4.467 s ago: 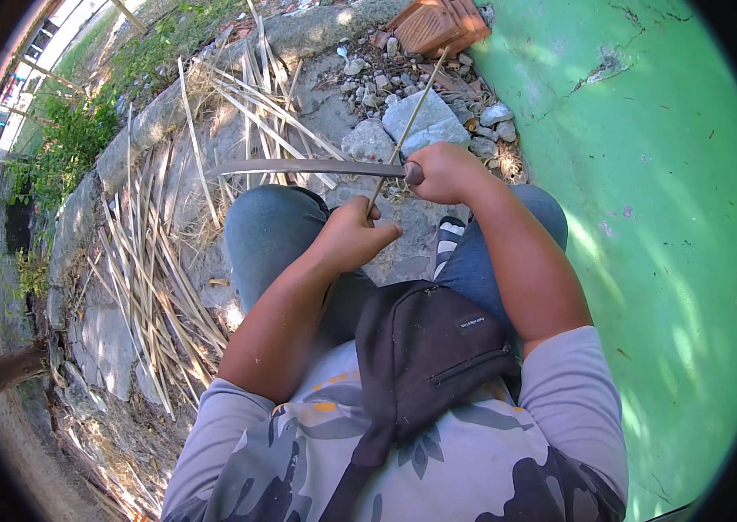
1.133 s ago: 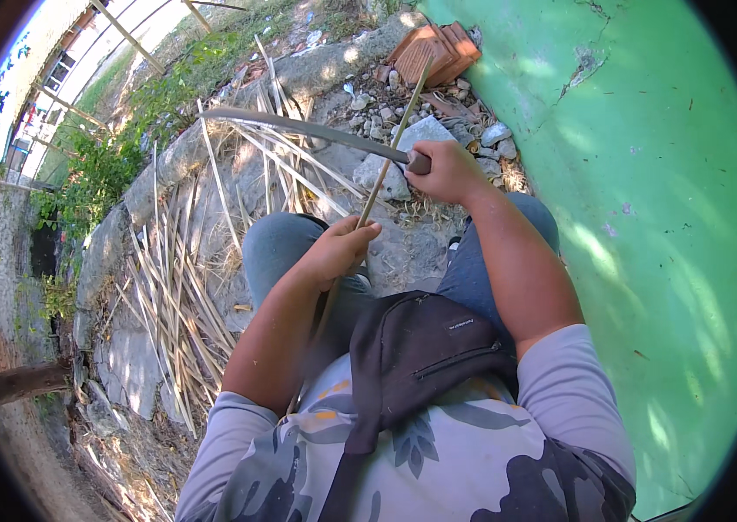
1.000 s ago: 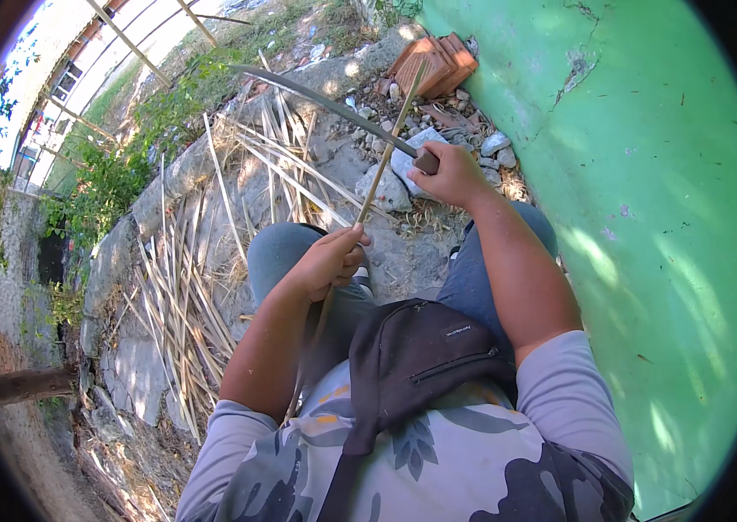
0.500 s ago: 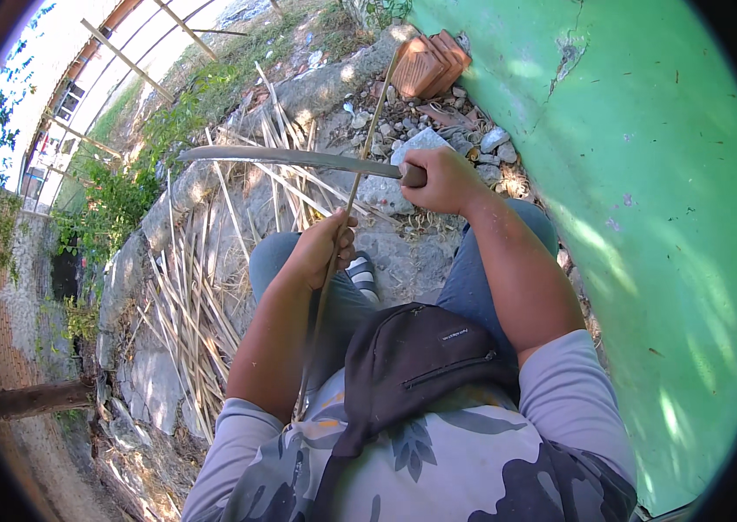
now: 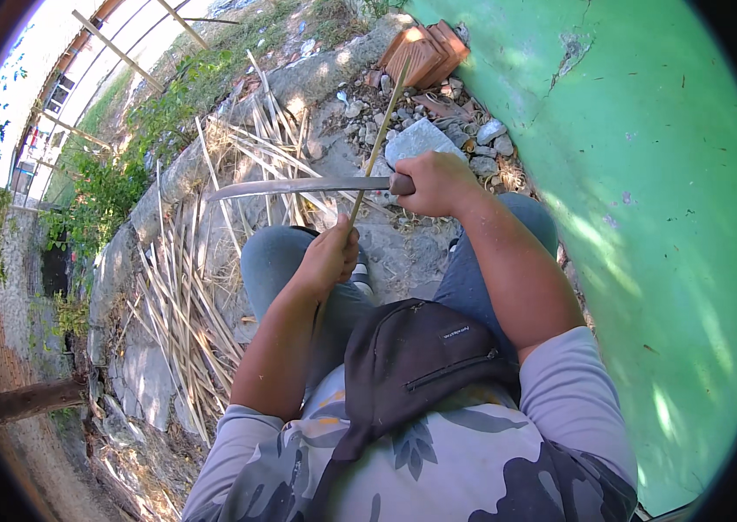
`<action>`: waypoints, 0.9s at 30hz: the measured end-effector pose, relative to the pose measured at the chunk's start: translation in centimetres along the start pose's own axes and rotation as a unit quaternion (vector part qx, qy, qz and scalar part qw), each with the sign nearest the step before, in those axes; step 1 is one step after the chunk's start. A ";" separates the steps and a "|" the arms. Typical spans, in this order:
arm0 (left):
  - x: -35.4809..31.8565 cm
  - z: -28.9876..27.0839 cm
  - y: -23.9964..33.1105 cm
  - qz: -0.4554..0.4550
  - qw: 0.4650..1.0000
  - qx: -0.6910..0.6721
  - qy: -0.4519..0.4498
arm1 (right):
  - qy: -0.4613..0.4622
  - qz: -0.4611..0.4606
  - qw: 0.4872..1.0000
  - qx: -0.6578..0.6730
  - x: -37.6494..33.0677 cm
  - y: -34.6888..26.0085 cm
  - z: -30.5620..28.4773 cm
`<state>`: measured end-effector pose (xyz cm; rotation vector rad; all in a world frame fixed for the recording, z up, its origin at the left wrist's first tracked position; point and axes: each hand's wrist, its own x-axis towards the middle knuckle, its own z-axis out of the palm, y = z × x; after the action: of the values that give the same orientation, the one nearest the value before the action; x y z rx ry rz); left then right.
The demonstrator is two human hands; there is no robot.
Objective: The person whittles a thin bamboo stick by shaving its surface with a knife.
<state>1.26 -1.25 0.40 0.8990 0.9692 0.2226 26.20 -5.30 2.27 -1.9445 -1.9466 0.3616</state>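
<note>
My left hand (image 5: 331, 252) is closed around a long thin bamboo strip (image 5: 380, 139), which slants up and away to the right toward the roof tiles. In my right hand (image 5: 440, 184) is the handle of a machete (image 5: 299, 186), its long, slightly curved blade pointing left. The blade crosses the strip just above my left hand and appears to touch it. Below my left hand, the strip's lower end is mostly hidden by my forearm. Many similar pale strips (image 5: 179, 304) lie in a loose pile on the ground to the left.
A green wall (image 5: 647, 217) runs along my right. Ahead lie stacked orange roof tiles (image 5: 425, 56), rubble and a pale stone block (image 5: 425, 142). A stone ledge (image 5: 186, 170) borders the pile, with green plants (image 5: 107, 196) beyond. A black bag (image 5: 425, 365) rests on my front.
The machete has shifted slightly right and down along the strip, nearer my left hand. The strip's far end has swung a little to the right; both hands keep their hold.
</note>
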 end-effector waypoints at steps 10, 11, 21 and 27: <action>2.0 -0.8 -2.1 0.094 0.989 0.110 0.014 | -0.014 0.042 0.999 -0.020 0.6 1.3 1.2; 2.2 -1.0 -2.3 0.120 0.971 0.203 0.037 | -0.033 0.040 0.998 -0.027 0.7 1.2 1.3; 1.5 -0.2 -1.8 0.167 0.920 0.345 0.080 | -0.058 0.121 0.991 0.006 1.1 1.8 0.6; 1.2 -0.3 -1.9 0.160 0.917 0.357 0.074 | -0.091 0.060 0.994 -0.018 0.6 0.5 1.0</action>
<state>1.28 -1.61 -1.86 1.7410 1.0557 0.2170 26.26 -4.61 1.16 -2.1232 -1.9619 0.5589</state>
